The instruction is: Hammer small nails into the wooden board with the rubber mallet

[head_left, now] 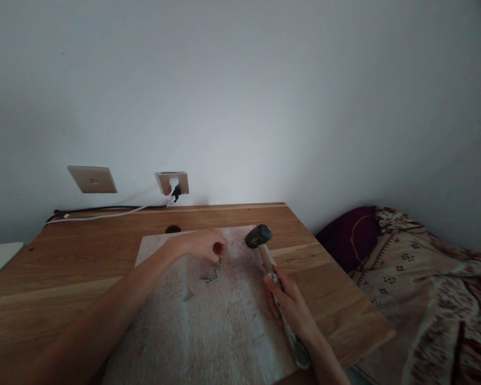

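Observation:
My right hand is wrapped round the handle of a mallet. Its dark, blunt head is raised toward the board's far right corner, and the handle end reaches back under my forearm. On the pale, worn wooden board, my left hand is closed, with its fingertips pinched together. A thin metal nail shows just below those fingertips and seems to be in the pinch. Several small metal nails lie loose on the board, close in front of my left hand.
The board lies on a wooden desk against a white wall. A dark round hole sits behind the board. Cables run along the back edge to a wall socket. On the right is patterned bedding with a purple cushion.

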{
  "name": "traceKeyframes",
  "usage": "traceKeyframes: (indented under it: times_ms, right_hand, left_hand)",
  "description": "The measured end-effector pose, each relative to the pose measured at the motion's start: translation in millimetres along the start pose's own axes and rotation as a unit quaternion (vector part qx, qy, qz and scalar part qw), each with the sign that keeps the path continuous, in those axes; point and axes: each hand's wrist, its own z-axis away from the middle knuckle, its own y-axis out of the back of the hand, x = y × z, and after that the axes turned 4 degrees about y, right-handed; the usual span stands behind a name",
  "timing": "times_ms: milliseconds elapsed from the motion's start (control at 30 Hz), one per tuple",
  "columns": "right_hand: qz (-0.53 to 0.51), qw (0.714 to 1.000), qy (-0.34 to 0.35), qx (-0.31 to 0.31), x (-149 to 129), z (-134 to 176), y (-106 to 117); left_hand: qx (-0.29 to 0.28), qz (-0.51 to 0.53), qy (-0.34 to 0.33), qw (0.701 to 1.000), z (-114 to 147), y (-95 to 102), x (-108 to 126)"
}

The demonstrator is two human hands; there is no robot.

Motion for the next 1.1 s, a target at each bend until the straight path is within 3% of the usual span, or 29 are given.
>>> traceKeyframes:
  times_ms: [267,367,467,533,700,800,1000,1100]
  right_hand:
    - [0.042,0.999,0.008,0.026,-7.8,-4.1,1.3]
    - [0.089,0.996,0.018,0.001,-14.8,-10.2,3.8]
    - [0.152,0.987,0.04,-0.026,-23.2,-12.1,5.8]
    - [0.18,0.982,0.049,-0.009,-26.6,-10.6,5.9]
    - [0.185,0.982,0.045,-0.003,-19.7,-6.0,5.4]
    - [0.142,0.989,0.029,0.003,-7.9,-4.1,5.1]
    - [0.029,1.0,0.004,0.009,5.2,-1.9,0.5]
    - [0.005,1.0,-0.005,0.022,6.6,-2.7,-0.7]
  left_hand:
    - [0.006,-0.017,0.032,0.999,-4.6,-6.3,4.0]
    - [0.001,-0.015,0.032,0.999,-5.0,-6.5,7.4]
    - [0.007,-0.034,0.041,0.999,0.7,-4.5,15.7]
    - [0.017,-0.062,0.055,0.996,6.8,-3.6,23.5]
    - [0.02,-0.108,0.055,0.992,11.9,-6.9,35.9]
    - [0.051,-0.095,0.025,0.994,0.8,-10.1,29.3]
    - [0.183,0.023,-0.016,0.983,-29.4,-24.5,1.2]
    - [0.208,0.034,-0.028,0.977,-34.9,-37.1,-7.4]
